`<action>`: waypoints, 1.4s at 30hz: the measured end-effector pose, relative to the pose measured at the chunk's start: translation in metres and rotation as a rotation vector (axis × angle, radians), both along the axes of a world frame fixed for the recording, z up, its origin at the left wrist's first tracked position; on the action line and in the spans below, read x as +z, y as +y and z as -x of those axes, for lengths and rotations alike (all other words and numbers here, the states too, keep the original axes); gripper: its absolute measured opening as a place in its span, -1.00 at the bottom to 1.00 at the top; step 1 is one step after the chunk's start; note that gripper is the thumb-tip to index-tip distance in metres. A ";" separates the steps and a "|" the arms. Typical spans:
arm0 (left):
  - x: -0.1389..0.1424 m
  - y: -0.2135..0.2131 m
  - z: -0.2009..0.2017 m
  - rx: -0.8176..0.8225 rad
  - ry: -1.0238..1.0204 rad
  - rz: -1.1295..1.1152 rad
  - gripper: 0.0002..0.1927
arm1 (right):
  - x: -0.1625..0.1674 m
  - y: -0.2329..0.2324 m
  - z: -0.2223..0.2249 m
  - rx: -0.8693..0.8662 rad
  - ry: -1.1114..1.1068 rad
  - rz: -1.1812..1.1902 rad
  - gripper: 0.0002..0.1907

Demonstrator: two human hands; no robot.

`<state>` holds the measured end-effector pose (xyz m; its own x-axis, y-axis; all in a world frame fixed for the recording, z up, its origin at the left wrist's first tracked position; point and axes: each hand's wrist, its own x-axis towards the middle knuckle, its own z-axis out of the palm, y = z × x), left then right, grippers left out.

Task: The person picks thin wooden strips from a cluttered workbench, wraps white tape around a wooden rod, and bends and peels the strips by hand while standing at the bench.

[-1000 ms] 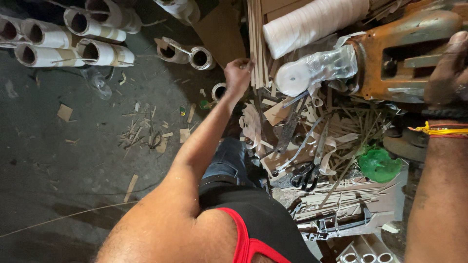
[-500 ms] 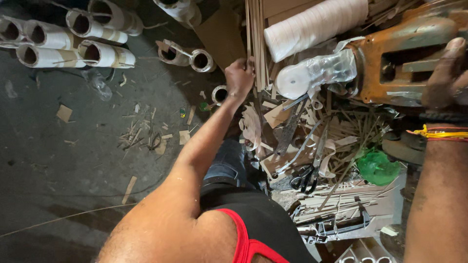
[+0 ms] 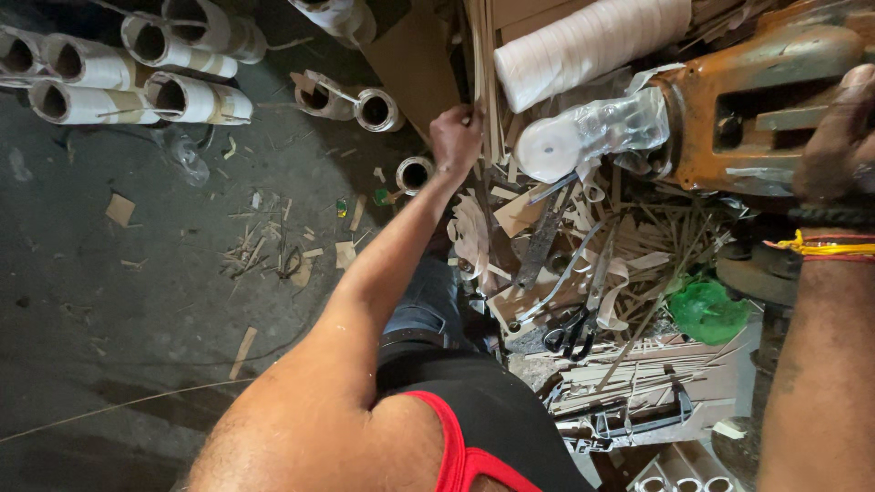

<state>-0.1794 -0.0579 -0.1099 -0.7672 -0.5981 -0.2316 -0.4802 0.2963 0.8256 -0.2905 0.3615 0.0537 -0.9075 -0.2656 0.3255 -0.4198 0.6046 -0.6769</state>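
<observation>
Head view showed my left hand stretched far forward, its fingers curled together around the edge of a bundle of thin wooden strips. The strips stood against the clutter with their long axis running away from me, up the frame, so the fingers closed on them from the left side. I noted a flat piece of brown cardboard just left of the hand and a small tape roll on the floor just below it. My right hand rested on an orange machine housing, well apart from the strips; I could not tell whether its fingers gripped. A white paper roll lay beside the strips, to their right.
</observation>
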 end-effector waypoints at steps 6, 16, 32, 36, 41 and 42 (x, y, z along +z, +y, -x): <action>0.002 -0.013 -0.016 0.096 -0.044 -0.218 -0.70 | -0.009 0.005 0.005 -0.031 -0.061 0.115 -0.56; 0.098 -0.008 -0.069 0.076 0.250 -0.947 -0.70 | 0.051 -0.037 -0.020 -0.270 0.087 0.022 -0.69; 0.281 0.227 -0.233 -0.454 -0.044 -1.077 -0.81 | 0.150 -0.045 -0.436 -0.589 -0.061 0.451 -0.87; 0.295 0.298 -0.316 -0.745 -0.014 -1.091 -0.80 | 0.153 0.016 -0.542 -0.783 0.015 0.559 -0.88; 0.332 0.359 -0.413 -1.498 0.785 0.089 -0.71 | 0.158 0.094 -0.678 -0.925 -0.137 0.772 -0.88; 0.338 0.371 -0.428 -1.562 1.201 0.170 -0.66 | 0.159 0.108 -0.706 -0.889 -0.189 0.917 -0.87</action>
